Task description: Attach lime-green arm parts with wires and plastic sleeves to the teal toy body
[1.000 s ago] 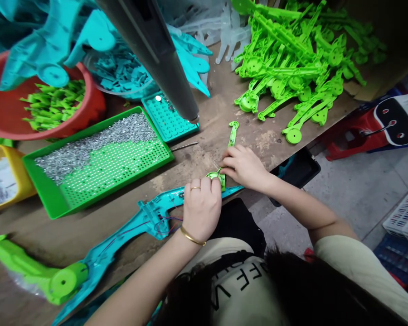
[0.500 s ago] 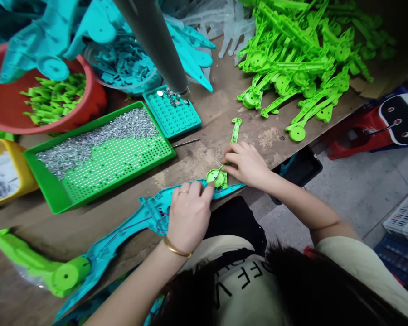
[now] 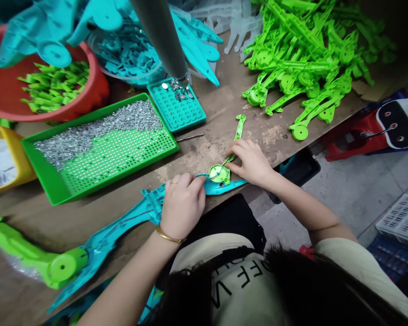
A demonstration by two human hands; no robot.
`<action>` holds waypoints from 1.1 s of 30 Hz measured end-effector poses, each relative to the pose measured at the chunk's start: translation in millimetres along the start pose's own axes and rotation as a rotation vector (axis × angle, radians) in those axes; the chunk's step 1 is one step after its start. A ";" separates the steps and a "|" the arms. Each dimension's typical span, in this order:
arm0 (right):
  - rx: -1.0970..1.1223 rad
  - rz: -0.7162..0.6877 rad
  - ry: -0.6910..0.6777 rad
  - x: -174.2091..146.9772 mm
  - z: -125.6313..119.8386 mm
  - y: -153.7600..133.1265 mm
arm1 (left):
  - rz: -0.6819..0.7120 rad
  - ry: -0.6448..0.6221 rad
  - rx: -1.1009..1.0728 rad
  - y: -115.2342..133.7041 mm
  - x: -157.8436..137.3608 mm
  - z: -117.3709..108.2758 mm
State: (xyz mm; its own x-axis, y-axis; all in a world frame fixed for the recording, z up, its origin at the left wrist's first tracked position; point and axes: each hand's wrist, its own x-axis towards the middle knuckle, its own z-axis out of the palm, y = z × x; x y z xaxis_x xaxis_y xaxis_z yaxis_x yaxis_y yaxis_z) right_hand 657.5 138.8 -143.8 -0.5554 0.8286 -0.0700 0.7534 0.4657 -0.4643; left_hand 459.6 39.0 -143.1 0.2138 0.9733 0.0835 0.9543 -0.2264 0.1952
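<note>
A long blue plastic shell (image 3: 122,221) lies along the table's front edge, with wires inside. On its right part sits a green plastic arm piece (image 3: 221,174) with a round end, its narrow end pointing away from me. A thin wire (image 3: 218,174) crosses the round end. My left hand (image 3: 184,199), fingers curled over the shell, pinches the wire at the left of the disc. My right hand (image 3: 250,163) is closed by the green arm, thumb and forefinger pinching the wire on the right. The fingertips are partly hidden.
A green perforated tray (image 3: 122,158) holds many screws, beside a blue tray (image 3: 187,115) with small metal discs. A grey post (image 3: 163,40) stands behind. Green arm pieces (image 3: 302,63) are piled at the back right; a red bowl (image 3: 95,86) stands left. A metal rod (image 3: 190,137) lies mid-table.
My left hand has drawn slightly left, away from the round end, uncovering more of the disc and wire. The right hand stays by the green arm. The view has shifted slightly.
</note>
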 end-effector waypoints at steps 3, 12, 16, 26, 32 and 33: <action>-0.027 0.001 -0.015 -0.8 -3.5 -3.3 | -0.037 -0.050 0.029 2.1 4.6 0.0; -0.037 -0.208 0.070 -17.5 0.4 -15.7 | -0.078 -0.105 -0.002 2.7 7.5 -1.4; -0.035 -0.297 0.072 -16.4 9.5 -24.0 | -0.107 -0.114 -0.017 3.7 9.1 -1.4; -0.049 -0.321 -0.075 -2.2 12.1 -29.8 | -0.139 -0.134 -0.223 -5.5 9.5 -3.7; -0.044 -0.189 -0.053 -1.9 17.3 -35.6 | -0.120 -0.143 -0.075 -1.1 9.2 -2.1; -0.049 -0.174 -0.049 -1.6 17.9 -37.0 | -0.115 -0.148 -0.053 -0.7 9.2 -3.1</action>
State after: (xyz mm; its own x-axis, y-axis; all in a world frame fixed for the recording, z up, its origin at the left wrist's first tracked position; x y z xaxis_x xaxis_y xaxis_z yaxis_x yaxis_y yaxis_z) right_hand 624.2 114.7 -142.3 -0.6940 0.7191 -0.0356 0.6602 0.6159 -0.4300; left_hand 460.2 48.0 -139.5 0.1360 0.9869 -0.0866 0.9627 -0.1110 0.2469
